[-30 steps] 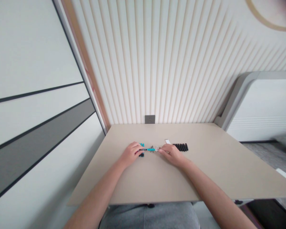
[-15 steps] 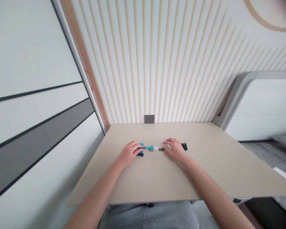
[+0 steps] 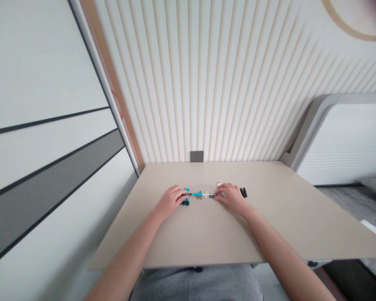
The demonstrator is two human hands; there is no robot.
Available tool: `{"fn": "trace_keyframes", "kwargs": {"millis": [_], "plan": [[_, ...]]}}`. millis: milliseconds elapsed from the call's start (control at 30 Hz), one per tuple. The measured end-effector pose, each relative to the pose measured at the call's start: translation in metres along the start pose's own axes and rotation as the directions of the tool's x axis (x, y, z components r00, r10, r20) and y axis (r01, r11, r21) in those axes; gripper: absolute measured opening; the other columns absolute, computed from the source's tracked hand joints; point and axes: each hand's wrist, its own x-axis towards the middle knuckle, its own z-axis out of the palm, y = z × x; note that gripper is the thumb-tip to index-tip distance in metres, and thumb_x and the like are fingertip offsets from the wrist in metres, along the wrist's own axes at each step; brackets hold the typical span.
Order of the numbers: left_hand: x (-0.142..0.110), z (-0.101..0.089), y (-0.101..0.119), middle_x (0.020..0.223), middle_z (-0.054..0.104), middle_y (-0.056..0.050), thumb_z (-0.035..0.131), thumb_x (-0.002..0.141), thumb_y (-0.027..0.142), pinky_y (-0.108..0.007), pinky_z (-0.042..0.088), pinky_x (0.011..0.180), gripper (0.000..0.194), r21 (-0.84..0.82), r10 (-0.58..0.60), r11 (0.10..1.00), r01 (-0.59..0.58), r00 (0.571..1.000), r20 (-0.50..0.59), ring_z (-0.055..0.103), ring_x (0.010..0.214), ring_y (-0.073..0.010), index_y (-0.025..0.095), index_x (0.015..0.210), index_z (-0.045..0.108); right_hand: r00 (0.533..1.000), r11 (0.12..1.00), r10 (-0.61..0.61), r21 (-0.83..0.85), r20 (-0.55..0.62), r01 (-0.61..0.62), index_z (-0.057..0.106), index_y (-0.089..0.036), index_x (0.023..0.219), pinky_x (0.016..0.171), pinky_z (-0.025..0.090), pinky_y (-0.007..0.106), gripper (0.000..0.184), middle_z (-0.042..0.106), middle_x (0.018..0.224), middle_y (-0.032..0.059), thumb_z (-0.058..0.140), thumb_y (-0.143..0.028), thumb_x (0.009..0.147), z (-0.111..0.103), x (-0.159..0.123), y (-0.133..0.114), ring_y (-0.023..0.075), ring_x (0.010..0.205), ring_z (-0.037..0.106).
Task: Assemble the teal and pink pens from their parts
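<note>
My left hand is closed on the black end of a slim pen-like stick, its middle teal and its right part a thin pale rod. The stick lies level, pointing right. My right hand has thumb and fingers pinched together at the rod's right tip; a small dark bit shows there, too small to name. Beside the left fingers are several teal-and-black sticks. Small grey pieces, clear pieces and dark pieces lie on the table between my hands.
Several black tubes lie right of my right hand, and a white piece sits behind it. The beige table meets a ribbed wall with a dark socket. A white panelled cabinet stands left.
My right fingers have closed in at the rod's tip, and the hand has turned slightly. The left hand and the stick are almost unmoved.
</note>
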Motion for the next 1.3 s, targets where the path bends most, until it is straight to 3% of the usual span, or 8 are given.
{"fn": "trace_keyframes", "kwargs": {"millis": [800, 933, 1067, 1300], "plan": [[0.002, -0.002, 0.003, 0.092, 0.065, -0.006, 0.053, 0.094, 0.028, -0.032, 0.049, 0.082, 0.017, 0.005, 0.007, 1.0, -0.007, 1.0, 0.021, 0.059, 0.089, -0.0181, 0.021, 0.101, 0.067, 0.999, 0.998, 0.028, 0.06, -0.035, -0.026, 0.072, -0.025, 0.095, 0.088, 0.04, 0.037, 0.018, 0.071, 0.097, 0.0046, 0.066, -0.034, 0.082, -0.001, 0.003, -0.003, 0.0242, 0.099, 0.061], [0.001, -0.001, 0.001, 0.093, 0.065, -0.005, 0.054, 0.094, 0.028, -0.033, 0.049, 0.083, 0.016, 0.002, -0.003, 1.0, 0.003, 1.0, 0.009, 0.059, 0.089, -0.0182, 0.021, 0.101, 0.066, 0.999, 0.981, -0.019, 0.191, -0.046, 0.028, 0.07, -0.022, 0.104, 0.083, 0.045, 0.035, 0.022, 0.072, 0.092, 0.0052, 0.059, -0.028, 0.086, -0.003, 0.003, -0.007, 0.0213, 0.087, 0.065], [0.0, 0.0, -0.001, 0.092, 0.064, -0.005, 0.054, 0.094, 0.029, -0.033, 0.049, 0.083, 0.016, 0.005, -0.042, 0.999, 0.042, 0.999, -0.011, 0.059, 0.089, -0.0181, 0.02, 0.1, 0.066, 0.991, 0.941, -0.099, 0.316, -0.089, 0.123, 0.071, -0.021, 0.102, 0.084, 0.048, 0.033, 0.022, 0.072, 0.097, 0.0065, 0.053, -0.025, 0.09, -0.005, 0.002, -0.013, 0.0207, 0.09, 0.065], [0.0, -0.001, -0.001, 0.092, 0.064, -0.005, 0.053, 0.094, 0.028, -0.033, 0.048, 0.082, 0.016, 0.003, -0.078, 0.997, 0.078, 0.997, -0.028, 0.059, 0.088, -0.0179, 0.02, 0.1, 0.067, 0.98, 0.926, -0.129, 0.335, -0.154, 0.175, 0.071, -0.021, 0.099, 0.08, 0.048, 0.033, 0.019, 0.068, 0.089, 0.0064, 0.056, -0.028, 0.09, -0.008, 0.001, -0.017, 0.0201, 0.085, 0.062]]}}
